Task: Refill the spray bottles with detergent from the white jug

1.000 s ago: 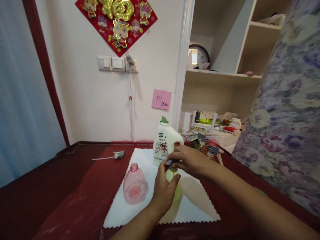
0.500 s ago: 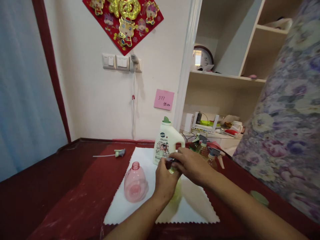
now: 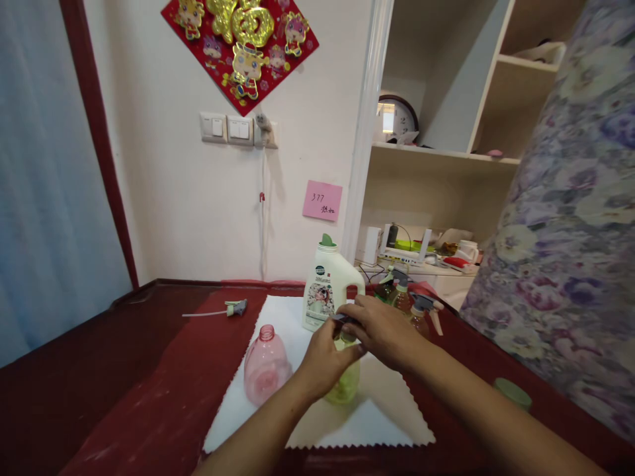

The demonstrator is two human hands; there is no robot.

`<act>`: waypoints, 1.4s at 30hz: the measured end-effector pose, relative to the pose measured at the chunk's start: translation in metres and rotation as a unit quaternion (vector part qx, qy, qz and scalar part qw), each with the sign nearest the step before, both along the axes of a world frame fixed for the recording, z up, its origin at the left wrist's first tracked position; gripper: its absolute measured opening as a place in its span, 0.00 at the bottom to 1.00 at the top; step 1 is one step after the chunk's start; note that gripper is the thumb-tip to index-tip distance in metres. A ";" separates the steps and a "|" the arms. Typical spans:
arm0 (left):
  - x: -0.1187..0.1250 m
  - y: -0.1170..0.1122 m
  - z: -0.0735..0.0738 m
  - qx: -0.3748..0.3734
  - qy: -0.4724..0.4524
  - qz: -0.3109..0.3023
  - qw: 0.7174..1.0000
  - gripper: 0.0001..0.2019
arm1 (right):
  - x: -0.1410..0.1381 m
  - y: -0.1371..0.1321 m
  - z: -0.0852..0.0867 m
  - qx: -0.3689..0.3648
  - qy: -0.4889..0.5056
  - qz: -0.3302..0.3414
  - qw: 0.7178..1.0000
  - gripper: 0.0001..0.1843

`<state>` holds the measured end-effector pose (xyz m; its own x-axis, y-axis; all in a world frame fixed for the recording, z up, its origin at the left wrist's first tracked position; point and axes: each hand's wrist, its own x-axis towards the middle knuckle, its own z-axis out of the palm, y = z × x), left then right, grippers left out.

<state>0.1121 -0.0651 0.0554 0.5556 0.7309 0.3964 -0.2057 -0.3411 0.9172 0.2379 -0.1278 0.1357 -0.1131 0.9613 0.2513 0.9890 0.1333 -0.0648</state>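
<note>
A transparent yellow-green bottle (image 3: 347,383) stands upright on a white cloth (image 3: 310,423) with a zigzag edge. My right hand (image 3: 389,330) is closed from above on the dark grey spray head (image 3: 342,318) at its top. From the other side, my left hand (image 3: 325,360) has its fingers closed around that same spray head and the bottle's neck. My fingers hide most of the head. To the left stands a pink transparent bottle (image 3: 268,370) with an open neck. Behind my hands is a pale green jug (image 3: 322,277) with a handle, its green spout uncovered.
A loose spray head (image 3: 237,308) with a straw lies on the red table (image 3: 143,390) at left. Several spray bottles (image 3: 401,297) stand behind my right hand. A green cap (image 3: 513,393) sits at the right, near a floral curtain (image 3: 560,264).
My left hand has turned and shifted slightly at the spray head, so more of the yellow-green bottle shows below it. The right hand stays on top. The view has tilted a little.
</note>
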 end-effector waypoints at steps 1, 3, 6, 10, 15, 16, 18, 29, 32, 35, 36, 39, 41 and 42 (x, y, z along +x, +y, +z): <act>0.003 -0.002 0.000 0.007 0.007 0.038 0.999 0.20 | 0.000 0.000 0.000 0.000 0.000 -0.003 1.000 0.13; 0.009 -0.006 0.001 0.014 0.026 0.121 0.992 0.19 | -0.001 0.000 0.000 0.001 -0.003 -0.007 1.000 0.13; 0.014 -0.008 0.002 0.004 0.027 0.167 0.986 0.12 | -0.003 0.001 -0.001 0.002 -0.008 -0.007 1.000 0.14; 0.012 -0.006 0.002 -0.010 -0.003 0.122 0.993 0.11 | -0.004 0.001 -0.001 0.003 -0.009 -0.002 1.000 0.13; 0.003 0.000 0.002 -0.033 -0.012 -0.005 0.999 0.11 | -0.001 -0.001 -0.001 0.005 -0.006 -0.006 1.000 0.13; 0.002 0.001 0.001 -0.035 -0.008 -0.025 0.999 0.09 | -0.001 -0.001 -0.001 0.006 -0.005 -0.006 1.000 0.13; 0.001 0.002 -0.001 -0.036 -0.004 -0.043 0.998 0.08 | 0.000 -0.002 -0.001 0.008 -0.004 -0.007 1.000 0.12; 0.015 -0.010 0.000 0.000 0.006 0.131 0.991 0.10 | 0.000 -0.003 -0.004 0.007 -0.006 -0.022 1.000 0.15; 0.014 -0.009 0.001 -0.010 -0.013 0.092 0.996 0.11 | 0.002 -0.003 -0.005 0.009 -0.004 -0.027 1.000 0.16; 0.015 -0.006 0.000 -0.021 -0.027 0.052 0.998 0.12 | 0.003 -0.003 -0.006 0.012 0.001 -0.031 0.999 0.15; 0.015 -0.004 0.000 -0.024 -0.029 0.043 0.998 0.12 | 0.004 -0.003 -0.006 0.013 0.003 -0.032 0.999 0.15; 0.015 0.000 0.000 -0.030 -0.028 0.018 0.999 0.12 | 0.007 -0.003 -0.007 0.018 0.010 -0.026 0.999 0.15; 0.013 0.002 0.000 -0.030 -0.027 -0.006 0.999 0.13 | 0.010 -0.002 -0.008 0.022 0.016 -0.018 0.999 0.15; 0.012 0.003 0.000 -0.029 -0.025 -0.019 0.999 0.13 | 0.011 -0.002 -0.009 0.023 0.019 -0.011 0.999 0.15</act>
